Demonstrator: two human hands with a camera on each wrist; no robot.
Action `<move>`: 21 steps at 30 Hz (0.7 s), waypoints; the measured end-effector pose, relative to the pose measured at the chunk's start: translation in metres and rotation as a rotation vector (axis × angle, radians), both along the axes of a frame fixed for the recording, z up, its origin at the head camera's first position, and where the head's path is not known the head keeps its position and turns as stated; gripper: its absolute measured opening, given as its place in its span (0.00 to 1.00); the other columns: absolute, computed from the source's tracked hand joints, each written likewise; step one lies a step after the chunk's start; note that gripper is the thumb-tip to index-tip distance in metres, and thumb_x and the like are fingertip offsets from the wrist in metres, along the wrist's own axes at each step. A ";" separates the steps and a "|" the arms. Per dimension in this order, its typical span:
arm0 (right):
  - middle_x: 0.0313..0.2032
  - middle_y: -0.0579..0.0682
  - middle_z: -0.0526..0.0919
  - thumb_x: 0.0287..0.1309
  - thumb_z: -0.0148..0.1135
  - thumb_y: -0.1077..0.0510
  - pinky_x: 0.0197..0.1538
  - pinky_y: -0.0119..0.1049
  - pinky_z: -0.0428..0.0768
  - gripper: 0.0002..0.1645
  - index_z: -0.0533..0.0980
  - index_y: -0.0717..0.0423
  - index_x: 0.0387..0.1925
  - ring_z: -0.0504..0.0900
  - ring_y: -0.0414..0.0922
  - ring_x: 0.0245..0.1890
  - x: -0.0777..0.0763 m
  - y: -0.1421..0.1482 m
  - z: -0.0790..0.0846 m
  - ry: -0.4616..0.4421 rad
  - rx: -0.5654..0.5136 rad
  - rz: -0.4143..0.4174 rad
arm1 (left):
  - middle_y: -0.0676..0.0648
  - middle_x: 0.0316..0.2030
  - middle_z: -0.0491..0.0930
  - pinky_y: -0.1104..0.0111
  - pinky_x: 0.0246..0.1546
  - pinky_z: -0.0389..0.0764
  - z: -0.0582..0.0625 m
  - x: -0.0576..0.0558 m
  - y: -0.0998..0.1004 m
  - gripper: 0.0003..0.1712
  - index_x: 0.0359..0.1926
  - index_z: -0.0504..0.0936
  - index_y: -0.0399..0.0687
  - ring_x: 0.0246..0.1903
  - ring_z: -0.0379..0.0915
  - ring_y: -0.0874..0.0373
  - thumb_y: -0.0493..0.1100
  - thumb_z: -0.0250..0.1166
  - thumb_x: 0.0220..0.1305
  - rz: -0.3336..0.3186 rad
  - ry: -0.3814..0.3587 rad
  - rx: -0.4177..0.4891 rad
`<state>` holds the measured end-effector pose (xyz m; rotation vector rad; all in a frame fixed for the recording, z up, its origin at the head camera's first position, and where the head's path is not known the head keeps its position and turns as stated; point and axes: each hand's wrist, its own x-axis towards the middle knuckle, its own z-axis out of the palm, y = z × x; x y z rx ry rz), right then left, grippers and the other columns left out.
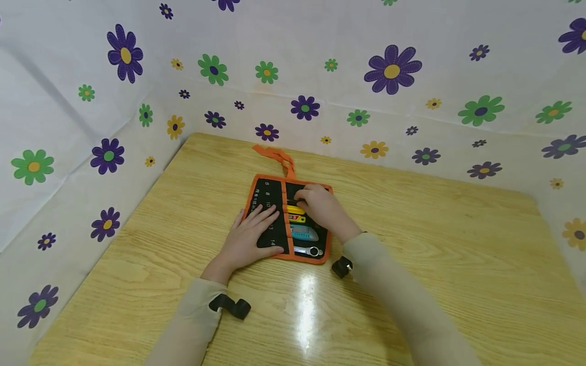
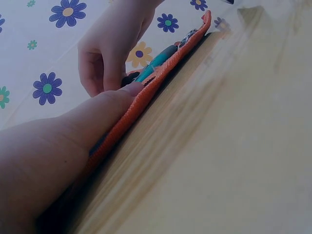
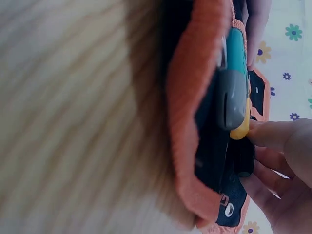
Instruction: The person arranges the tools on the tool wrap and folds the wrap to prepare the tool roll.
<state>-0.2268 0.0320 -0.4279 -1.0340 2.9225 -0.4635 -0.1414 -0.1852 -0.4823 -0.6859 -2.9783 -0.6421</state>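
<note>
A black tool roll (image 1: 277, 239) with orange trim and printed numbers lies unfolded on the table. My left hand (image 1: 249, 235) presses flat on its numbered pocket side, fingers spread. At the upper part of the roll, my right hand (image 1: 322, 207) pinches a dark, rounded tool end (image 3: 245, 158) between thumb and fingers; the kind of tool cannot be told. Below that hand are a yellow-handled tool (image 1: 295, 209), a yellow-and-red cutter (image 1: 296, 219), a teal utility knife (image 1: 304, 233) with a grey end, and a ratchet wrench (image 1: 309, 251), tucked into the pockets.
An orange tie strap (image 1: 288, 165) trails from the roll's far edge onto the wooden table (image 1: 435, 244). Behind and to the left hangs a white flowered cloth (image 1: 293, 66). Black straps (image 1: 233, 307) sit at both wrists.
</note>
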 end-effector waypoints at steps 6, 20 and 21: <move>0.41 0.52 0.81 0.63 0.60 0.61 0.46 0.38 0.80 0.10 0.82 0.57 0.45 0.79 0.47 0.41 -0.003 -0.006 0.000 -0.008 -0.007 -0.003 | 0.57 0.73 0.49 0.47 0.69 0.32 0.001 0.000 0.000 0.52 0.74 0.55 0.60 0.73 0.37 0.54 0.76 0.57 0.54 0.002 -0.011 0.005; 0.41 0.56 0.80 0.61 0.64 0.61 0.44 0.39 0.80 0.13 0.80 0.62 0.45 0.79 0.49 0.40 0.000 0.015 -0.003 -0.047 -0.103 -0.057 | 0.56 0.73 0.49 0.47 0.68 0.32 0.001 0.000 0.001 0.52 0.74 0.56 0.59 0.73 0.37 0.53 0.75 0.58 0.54 0.003 -0.007 0.008; 0.41 0.56 0.79 0.61 0.63 0.61 0.43 0.39 0.80 0.13 0.80 0.63 0.45 0.79 0.49 0.40 0.000 0.017 -0.003 -0.056 -0.097 -0.062 | 0.56 0.73 0.49 0.47 0.68 0.32 0.000 0.000 0.001 0.52 0.74 0.56 0.59 0.73 0.37 0.53 0.75 0.58 0.54 0.003 -0.005 0.009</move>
